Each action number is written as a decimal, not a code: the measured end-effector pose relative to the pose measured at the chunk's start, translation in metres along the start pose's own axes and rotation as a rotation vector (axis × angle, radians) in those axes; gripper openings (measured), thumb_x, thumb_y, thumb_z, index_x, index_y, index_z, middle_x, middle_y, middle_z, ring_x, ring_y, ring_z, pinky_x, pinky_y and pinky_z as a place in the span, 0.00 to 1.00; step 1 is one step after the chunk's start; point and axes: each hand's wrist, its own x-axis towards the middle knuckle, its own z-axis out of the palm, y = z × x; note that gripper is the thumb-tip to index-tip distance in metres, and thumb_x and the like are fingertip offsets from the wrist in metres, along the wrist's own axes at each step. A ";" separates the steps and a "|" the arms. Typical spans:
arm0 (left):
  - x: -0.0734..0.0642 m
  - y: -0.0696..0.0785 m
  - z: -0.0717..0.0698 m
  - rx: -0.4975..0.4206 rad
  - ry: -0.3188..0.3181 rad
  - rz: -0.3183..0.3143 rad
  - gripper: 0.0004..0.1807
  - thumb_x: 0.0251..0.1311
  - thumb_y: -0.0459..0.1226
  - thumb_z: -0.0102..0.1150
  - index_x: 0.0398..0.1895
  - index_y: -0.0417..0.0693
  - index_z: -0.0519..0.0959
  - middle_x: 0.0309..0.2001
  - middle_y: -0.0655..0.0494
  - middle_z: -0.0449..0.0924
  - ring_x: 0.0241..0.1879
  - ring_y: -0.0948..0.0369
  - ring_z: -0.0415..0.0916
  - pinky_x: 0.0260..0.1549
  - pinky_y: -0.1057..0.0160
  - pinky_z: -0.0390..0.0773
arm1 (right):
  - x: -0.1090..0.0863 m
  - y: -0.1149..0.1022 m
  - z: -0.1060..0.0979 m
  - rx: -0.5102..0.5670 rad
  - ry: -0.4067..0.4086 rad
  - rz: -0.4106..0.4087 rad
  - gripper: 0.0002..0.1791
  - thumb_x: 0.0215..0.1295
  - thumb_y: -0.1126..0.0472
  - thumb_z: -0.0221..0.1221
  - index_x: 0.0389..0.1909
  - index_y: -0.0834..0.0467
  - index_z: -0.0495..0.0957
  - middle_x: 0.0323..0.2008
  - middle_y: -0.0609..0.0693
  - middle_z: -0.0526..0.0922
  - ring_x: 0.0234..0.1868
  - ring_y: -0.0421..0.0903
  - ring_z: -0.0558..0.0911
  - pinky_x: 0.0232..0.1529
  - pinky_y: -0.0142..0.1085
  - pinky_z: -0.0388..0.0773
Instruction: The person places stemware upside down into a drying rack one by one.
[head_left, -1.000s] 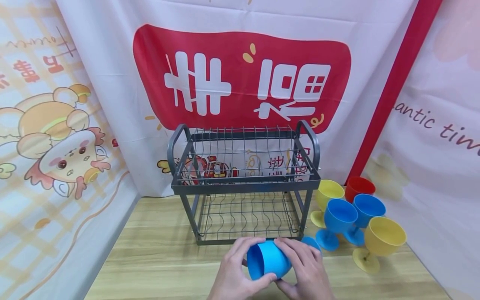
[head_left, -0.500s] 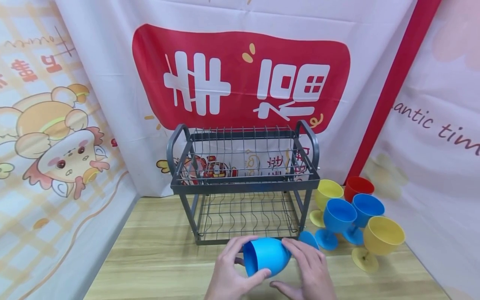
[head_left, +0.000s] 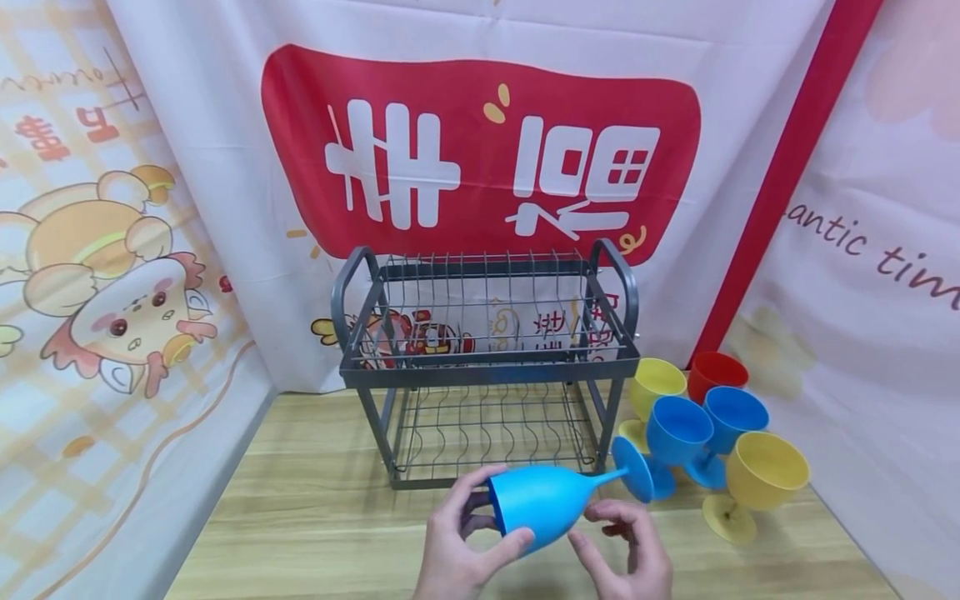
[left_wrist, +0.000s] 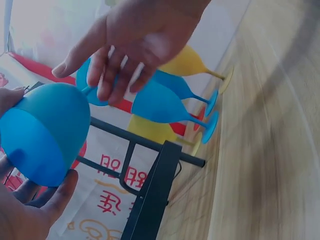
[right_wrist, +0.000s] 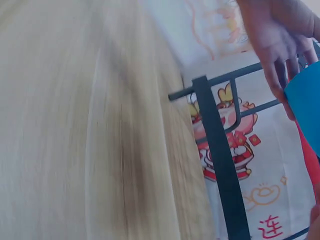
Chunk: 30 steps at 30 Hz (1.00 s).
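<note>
I log the left hand [head_left: 459, 542] gripping a blue goblet [head_left: 543, 504] by its bowl, thumb on the near side and fingers at the rim. The goblet is on its side above the table [head_left: 300, 517], in front of the two-tier rack [head_left: 480, 376]; its mouth faces the left hand, and its stem and foot point to the right and away. I see the right hand [head_left: 636, 550] loosely bent and holding nothing, thumb and fingers parted just beside the lower bowl and stem; I cannot tell whether a fingertip touches. On the table to the right of the rack I count five upright goblets: a pale yellow one [head_left: 658, 387], a red one [head_left: 718, 375], two more blue ones [head_left: 680, 429] and a deeper yellow one [head_left: 768, 471] nearest the camera. The raised foot overlaps one blue goblet in my head view; contact there is unclear. A printed cloth [head_left: 480, 25] hangs behind the rack.
</note>
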 end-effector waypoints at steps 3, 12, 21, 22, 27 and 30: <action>-0.002 0.001 0.004 -0.051 0.026 0.011 0.35 0.53 0.34 0.79 0.65 0.65 0.79 0.66 0.48 0.78 0.53 0.57 0.85 0.49 0.61 0.90 | 0.002 0.000 -0.001 0.167 -0.081 0.168 0.21 0.66 0.62 0.73 0.56 0.60 0.79 0.49 0.45 0.86 0.49 0.37 0.85 0.49 0.27 0.82; -0.012 0.006 0.012 -0.123 0.040 -0.018 0.33 0.54 0.31 0.77 0.65 0.55 0.80 0.67 0.45 0.78 0.55 0.56 0.84 0.47 0.60 0.90 | 0.004 0.013 -0.005 0.338 -0.304 0.335 0.37 0.73 0.55 0.67 0.76 0.66 0.65 0.69 0.65 0.77 0.66 0.49 0.82 0.60 0.35 0.86; -0.008 -0.002 0.015 -0.172 0.034 0.007 0.32 0.57 0.31 0.74 0.66 0.55 0.78 0.68 0.41 0.76 0.57 0.57 0.84 0.49 0.59 0.90 | 0.006 0.007 -0.002 0.432 -0.412 0.341 0.41 0.79 0.56 0.59 0.81 0.70 0.51 0.78 0.75 0.61 0.77 0.63 0.70 0.63 0.32 0.83; -0.007 -0.003 0.015 -0.186 0.031 0.010 0.32 0.57 0.31 0.74 0.67 0.54 0.78 0.68 0.40 0.76 0.57 0.57 0.84 0.50 0.59 0.89 | 0.007 0.006 -0.002 0.436 -0.422 0.341 0.42 0.80 0.56 0.59 0.82 0.70 0.50 0.78 0.75 0.60 0.77 0.64 0.70 0.63 0.32 0.83; -0.005 -0.011 0.015 -0.267 0.021 -0.001 0.33 0.58 0.31 0.73 0.69 0.49 0.75 0.67 0.38 0.74 0.59 0.52 0.83 0.53 0.60 0.88 | 0.012 0.001 -0.001 0.500 -0.482 0.379 0.46 0.82 0.54 0.57 0.84 0.67 0.41 0.82 0.73 0.51 0.83 0.68 0.58 0.68 0.33 0.80; -0.003 -0.015 0.015 -0.305 0.015 -0.022 0.34 0.60 0.34 0.72 0.70 0.47 0.74 0.66 0.39 0.74 0.61 0.47 0.81 0.56 0.59 0.86 | 0.015 -0.003 0.001 0.555 -0.505 0.397 0.48 0.82 0.53 0.55 0.85 0.65 0.35 0.84 0.71 0.45 0.85 0.68 0.50 0.77 0.38 0.73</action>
